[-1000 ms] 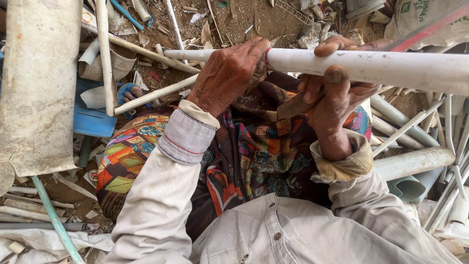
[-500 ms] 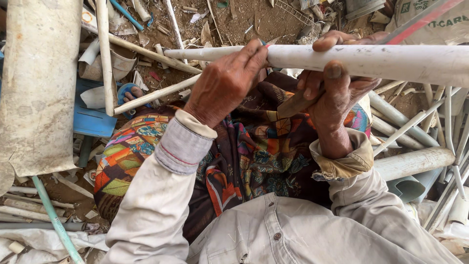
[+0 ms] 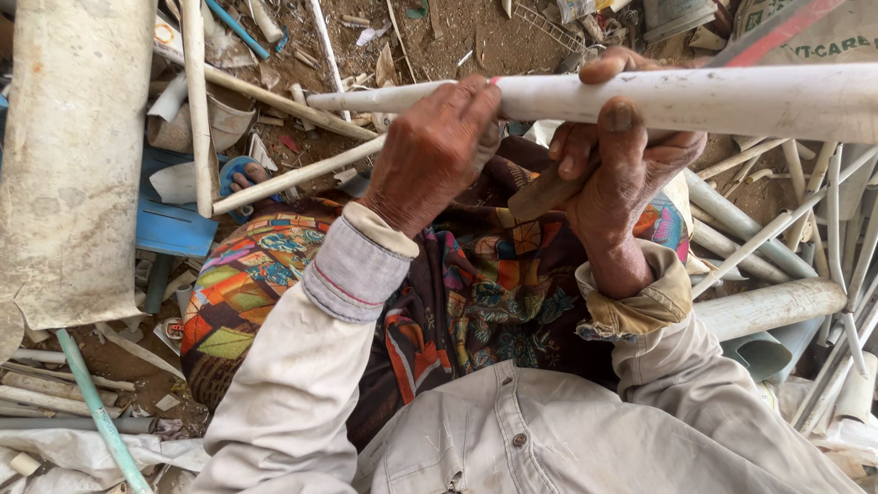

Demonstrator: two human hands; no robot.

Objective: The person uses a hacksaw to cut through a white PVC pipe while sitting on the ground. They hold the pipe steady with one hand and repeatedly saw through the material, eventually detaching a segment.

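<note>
I hold a long dusty white plastic pipe (image 3: 741,99) level across my lap, running off to the right. My left hand (image 3: 434,151) is closed around it where a thinner pipe section (image 3: 375,96) sticks out to the left. My right hand (image 3: 622,174) grips the pipe from below with the thumb on its front. The same hand also pins a brown wooden handle (image 3: 544,192) under the pipe; what is on the handle's end is hidden. Beneath the hands lies my colourful patterned skirt (image 3: 457,302).
Scrap plastic pipes lie all around on the dirt: a wide dirty white pipe (image 3: 78,155) at the left, thin tubes (image 3: 293,174) ahead, grey pipes (image 3: 768,306) at the right. A blue flat piece (image 3: 169,220) and a green tube (image 3: 96,412) lie left.
The pipe has risen slightly. My left hand has slid from over the pipe to its front and underside at the joint. My right hand keeps its grip.
</note>
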